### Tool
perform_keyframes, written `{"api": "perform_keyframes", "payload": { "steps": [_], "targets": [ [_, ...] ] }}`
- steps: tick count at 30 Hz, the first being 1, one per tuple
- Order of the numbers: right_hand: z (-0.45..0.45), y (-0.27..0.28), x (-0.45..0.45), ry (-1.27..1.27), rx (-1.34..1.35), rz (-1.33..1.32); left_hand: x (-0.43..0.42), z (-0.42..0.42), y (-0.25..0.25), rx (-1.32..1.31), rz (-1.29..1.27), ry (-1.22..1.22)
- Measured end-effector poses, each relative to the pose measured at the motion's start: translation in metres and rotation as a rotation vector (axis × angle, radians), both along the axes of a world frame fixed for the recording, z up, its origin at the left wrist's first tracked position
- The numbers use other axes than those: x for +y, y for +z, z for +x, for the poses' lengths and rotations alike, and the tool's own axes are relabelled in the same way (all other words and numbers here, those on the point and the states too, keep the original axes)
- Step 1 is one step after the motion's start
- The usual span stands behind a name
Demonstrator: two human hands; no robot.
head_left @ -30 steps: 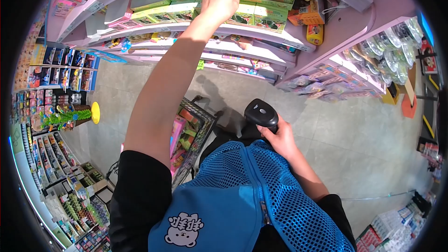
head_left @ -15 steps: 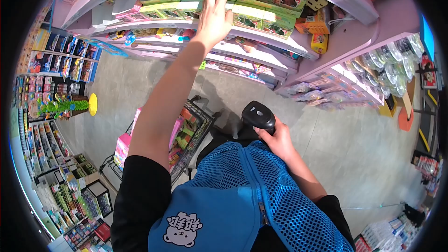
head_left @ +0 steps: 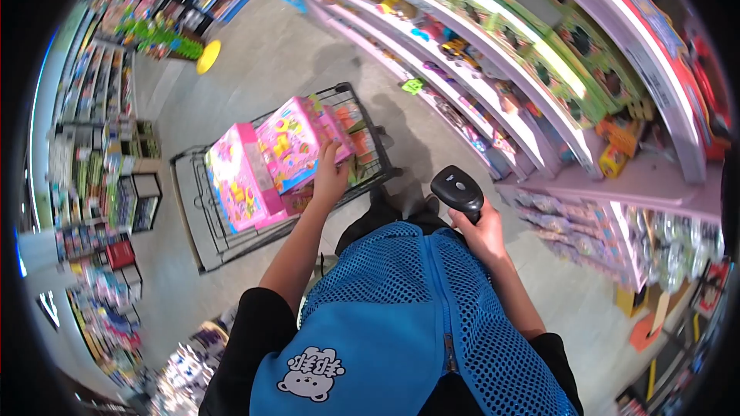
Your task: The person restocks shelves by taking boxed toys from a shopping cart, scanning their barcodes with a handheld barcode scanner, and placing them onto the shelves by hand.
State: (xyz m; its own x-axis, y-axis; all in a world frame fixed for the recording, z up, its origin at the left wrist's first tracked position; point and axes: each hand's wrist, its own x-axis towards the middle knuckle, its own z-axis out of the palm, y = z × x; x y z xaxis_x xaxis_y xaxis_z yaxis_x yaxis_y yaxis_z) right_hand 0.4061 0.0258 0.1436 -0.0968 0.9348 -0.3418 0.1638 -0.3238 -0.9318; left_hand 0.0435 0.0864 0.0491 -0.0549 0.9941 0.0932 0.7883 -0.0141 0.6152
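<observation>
My left hand (head_left: 331, 179) reaches over the shopping cart (head_left: 182, 199), its fingers stretched out at the right edge of a pink toy box (head_left: 291, 139). Whether the fingertips press on that box I cannot tell. A second pink toy box (head_left: 237, 177) leans beside it, toward the cart's left end. Under and behind them, green and orange packages (head_left: 356, 125) show in part through the cart's right end. In front of my body, my right hand (head_left: 487, 231) is wrapped around the handle of a black barcode scanner (head_left: 460, 187), which points up and to the left.
A pink shelf unit (head_left: 555, 173) with rows of green boxes (head_left: 590, 50) and small toys runs along the right. Hanging bagged goods (head_left: 566, 223) are at its end. Stocked shelves (head_left: 85, 77) line the left, and a yellow round base (head_left: 208, 57) stands on the floor.
My left hand has come down from the green boxes on the shelf to the pink box in the cart. The view has turned left. My right hand still holds the scanner.
</observation>
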Motion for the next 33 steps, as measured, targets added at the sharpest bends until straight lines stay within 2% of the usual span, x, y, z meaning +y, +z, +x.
{"api": "perform_keyframes", "payload": {
  "steps": [4,8,10,16,20,23,26,33],
  "targets": [
    [-0.018,0.006,0.023,0.179,-0.019,0.038,-0.085,-0.05,-0.004,-0.142,-0.337,0.214],
    [-0.036,-0.001,0.042,0.351,0.007,0.118,-0.144,-0.069,-0.032,0.225,-0.361,0.22],
    [-0.047,-0.002,0.049,0.408,0.032,0.138,-0.157,-0.069,-0.036,0.407,-0.333,0.196],
    [-0.08,0.011,0.065,0.553,-0.007,0.206,-0.141,-0.084,-0.038,0.305,-0.495,0.118],
    [-0.092,0.018,0.071,0.547,-0.006,0.276,-0.121,-0.101,-0.046,0.268,-0.629,0.024],
    [-0.095,0.027,0.072,0.501,-0.033,0.284,-0.113,-0.099,-0.035,0.437,-0.596,-0.045],
    [-0.095,0.022,0.073,0.455,-0.141,0.316,-0.11,-0.116,-0.05,0.218,-0.698,-0.1],
    [-0.11,0.026,0.072,0.357,-0.136,0.287,-0.111,-0.131,-0.055,0.199,-0.604,-0.144]
  ]
}}
